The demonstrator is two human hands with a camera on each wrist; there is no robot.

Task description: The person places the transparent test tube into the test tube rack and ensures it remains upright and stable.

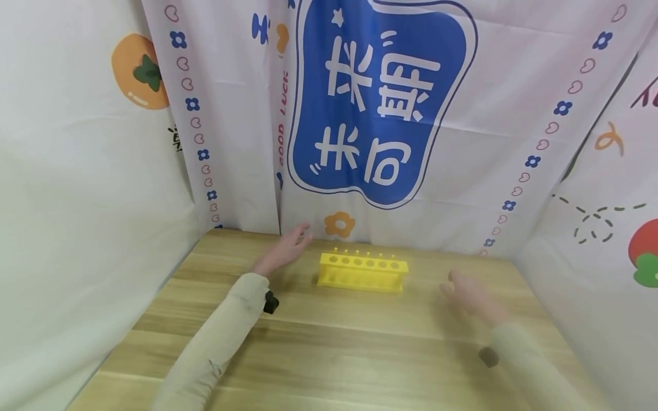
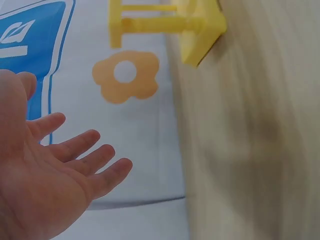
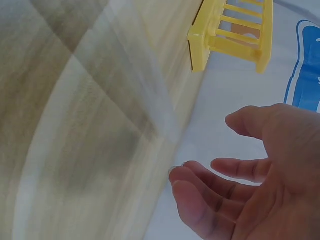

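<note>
A yellow test tube rack (image 1: 362, 263) stands upright on the table, with a row of round holes along its top and a row of thin pegs behind them. To its left, my left hand (image 1: 285, 249) reaches over the table with fingers loosely spread, holding nothing. In the left wrist view, that palm (image 2: 40, 185) faces the camera, apart from the rack (image 2: 200, 30). Off to the rack's right is my right hand (image 1: 473, 297), blurred in the head view. The right wrist view shows its fingers (image 3: 200, 205) loosely bent with nothing between them, below the rack (image 3: 200, 47).
The wood-grain table (image 1: 329, 354) runs back to a white printed curtain (image 1: 241, 171) with a blue sign. White cloth walls (image 1: 77, 228) close in both sides. A small black device (image 1: 271, 302) sits at the left wrist, and another dark one (image 1: 488, 357) at the right.
</note>
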